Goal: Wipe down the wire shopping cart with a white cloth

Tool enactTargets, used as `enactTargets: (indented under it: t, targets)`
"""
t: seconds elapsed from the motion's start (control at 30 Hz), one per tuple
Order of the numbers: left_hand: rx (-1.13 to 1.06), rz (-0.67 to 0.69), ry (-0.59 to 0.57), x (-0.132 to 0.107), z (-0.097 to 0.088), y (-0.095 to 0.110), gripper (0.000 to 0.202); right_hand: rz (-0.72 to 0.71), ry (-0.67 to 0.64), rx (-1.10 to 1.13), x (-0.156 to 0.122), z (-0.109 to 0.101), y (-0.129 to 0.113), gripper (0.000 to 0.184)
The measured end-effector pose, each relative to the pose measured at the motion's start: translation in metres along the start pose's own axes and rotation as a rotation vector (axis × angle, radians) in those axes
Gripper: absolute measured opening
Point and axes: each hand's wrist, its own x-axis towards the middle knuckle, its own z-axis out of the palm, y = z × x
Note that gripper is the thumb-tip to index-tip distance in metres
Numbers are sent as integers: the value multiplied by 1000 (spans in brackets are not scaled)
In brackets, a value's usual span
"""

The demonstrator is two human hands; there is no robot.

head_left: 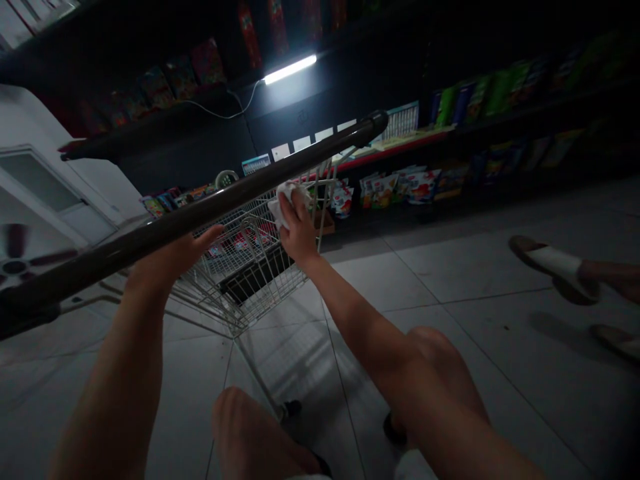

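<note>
A wire shopping cart (250, 267) stands in front of me with its dark handle bar (210, 203) running across the view. My left hand (173, 257) reaches up behind the bar and rests against it, thumb out; its fingers are hidden by the bar. My right hand (299, 230) is closed on a white cloth (281, 203) and presses it against the cart's wire frame just below the bar. My bare knees show at the bottom of the view, low to the floor.
Dark shelves with packaged goods (400, 187) line the far wall under a lit tube lamp (290, 69). Another person's feet in sandals (555, 263) stand at the right on the tiled floor. A white cabinet (45, 180) is at the left.
</note>
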Motion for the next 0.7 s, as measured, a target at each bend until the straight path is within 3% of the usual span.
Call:
enactTargets:
  t: [0.1,0.23,0.3,0.37,0.5,0.6,0.7]
  targets:
    - [-148,51,9,22,8,22,45,46,-104,-8,-13,17,9,80]
    - [-189,3,66,39,17,47,40,126,-339,-1,-72,36,30,74]
    - [-165,-23,92,38,18,51,39,131,-338,24,-87,33,37,73]
    - [-142,-33,96,34,17,52,37,110,-213,29,-80,22,38,73]
    - [-139,-19,95,29,13,50,35,71,5,-25,-22,-1,30,72]
    - [-132,-14,123,29,13,50,37,82,-10,-44,8,-3,32,75]
    - [-134,-13,150,29,13,50,38,98,-80,-44,-5,12,45,76]
